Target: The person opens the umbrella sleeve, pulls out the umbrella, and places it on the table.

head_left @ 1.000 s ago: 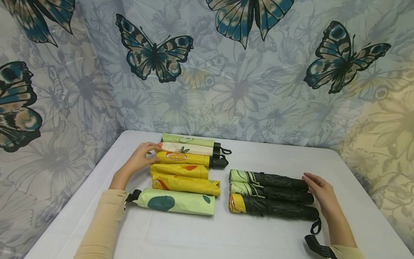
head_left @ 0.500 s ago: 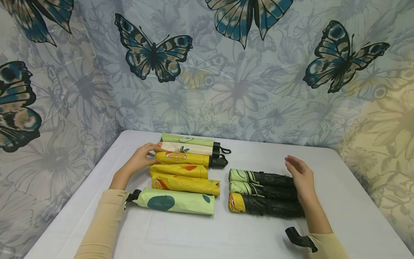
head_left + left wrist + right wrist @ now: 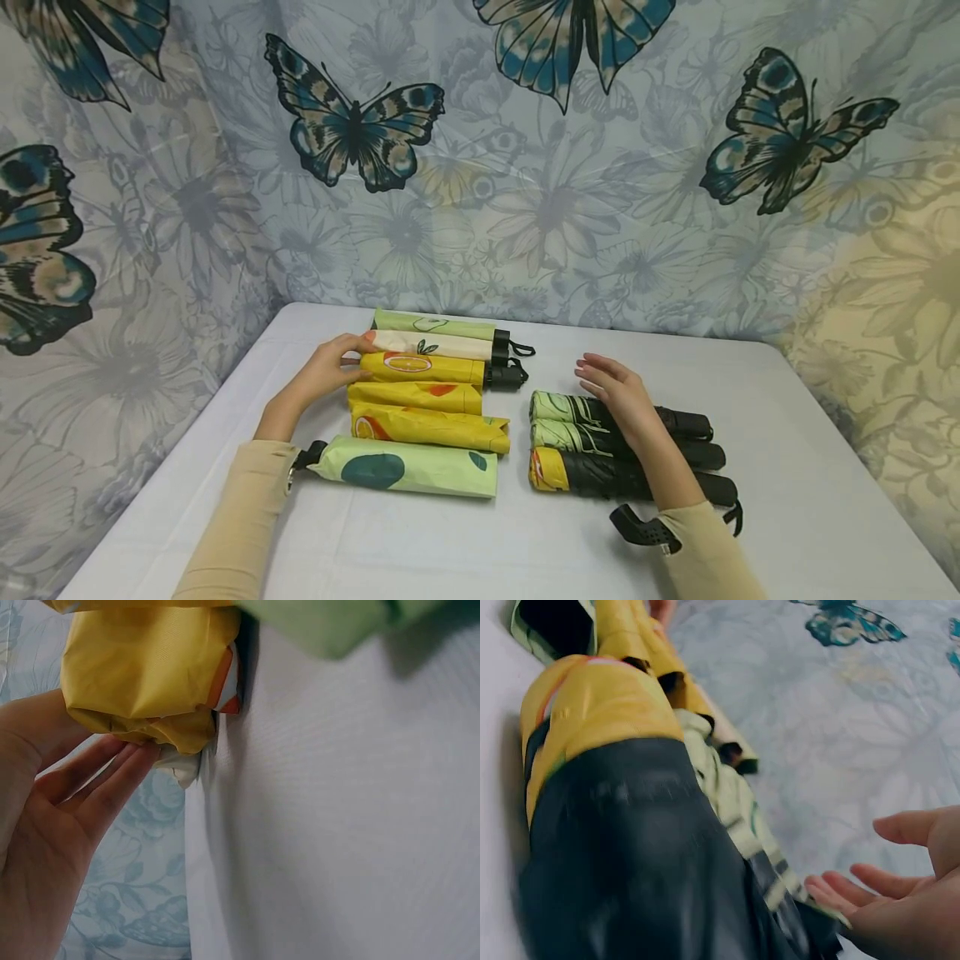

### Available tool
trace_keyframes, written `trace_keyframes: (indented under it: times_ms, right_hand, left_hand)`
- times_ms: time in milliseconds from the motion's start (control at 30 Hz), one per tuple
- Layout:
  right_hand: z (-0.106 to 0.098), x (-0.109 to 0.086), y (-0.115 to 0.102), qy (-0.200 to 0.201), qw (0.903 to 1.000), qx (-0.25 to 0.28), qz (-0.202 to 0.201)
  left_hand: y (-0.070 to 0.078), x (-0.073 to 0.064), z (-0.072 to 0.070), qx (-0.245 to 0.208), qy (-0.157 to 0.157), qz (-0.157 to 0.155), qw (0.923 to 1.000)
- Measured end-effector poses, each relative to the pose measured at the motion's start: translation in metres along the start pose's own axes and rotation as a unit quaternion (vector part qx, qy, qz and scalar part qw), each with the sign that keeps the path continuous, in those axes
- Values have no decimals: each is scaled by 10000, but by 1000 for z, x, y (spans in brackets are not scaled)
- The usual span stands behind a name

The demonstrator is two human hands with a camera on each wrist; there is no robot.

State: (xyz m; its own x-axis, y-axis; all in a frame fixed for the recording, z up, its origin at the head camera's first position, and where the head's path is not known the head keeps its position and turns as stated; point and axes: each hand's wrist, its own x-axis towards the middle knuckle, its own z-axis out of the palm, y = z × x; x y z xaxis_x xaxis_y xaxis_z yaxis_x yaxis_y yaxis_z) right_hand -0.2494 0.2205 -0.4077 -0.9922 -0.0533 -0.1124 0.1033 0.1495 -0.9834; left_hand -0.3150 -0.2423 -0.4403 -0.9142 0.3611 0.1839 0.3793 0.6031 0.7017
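Observation:
My left hand [image 3: 328, 367] is at the left ends of a yellow orange-print umbrella in its sleeve [image 3: 423, 367] and a cream one [image 3: 435, 343]. In the left wrist view its fingertips [image 3: 135, 761] touch the end of the yellow fabric [image 3: 150, 667], extended rather than wrapped round it. My right hand [image 3: 617, 392] is over the folded black umbrellas on the right, fingers relaxed and holding nothing. Two of these have green ends, such as the farthest umbrella [image 3: 558, 407]; the nearest umbrella [image 3: 551, 471] has a yellow end. My right hand and forearm hide their middles.
Two yellow sleeves [image 3: 431, 429] and a light green sleeve [image 3: 420, 468] lie in front of the left row. A green avocado-print umbrella [image 3: 465, 326] lies at its back. The white table [image 3: 420, 550] meets a butterfly-print cloth [image 3: 555, 225] behind.
My right hand has moved left from the right ends of the black umbrellas to above their middles. My left hand stays where it was.

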Motion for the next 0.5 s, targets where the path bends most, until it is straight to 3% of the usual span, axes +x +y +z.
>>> trace_keyframes:
  times_ms: [333, 500]
  right_hand:
    - [33, 20, -4, -579, 9977, 134, 325]
    - [45, 28, -3, -639, 9967, -229, 447]
  left_hand:
    - [1, -1, 2, -86, -41, -134, 9999]
    - [2, 0, 1, -29, -69, -181, 9998]
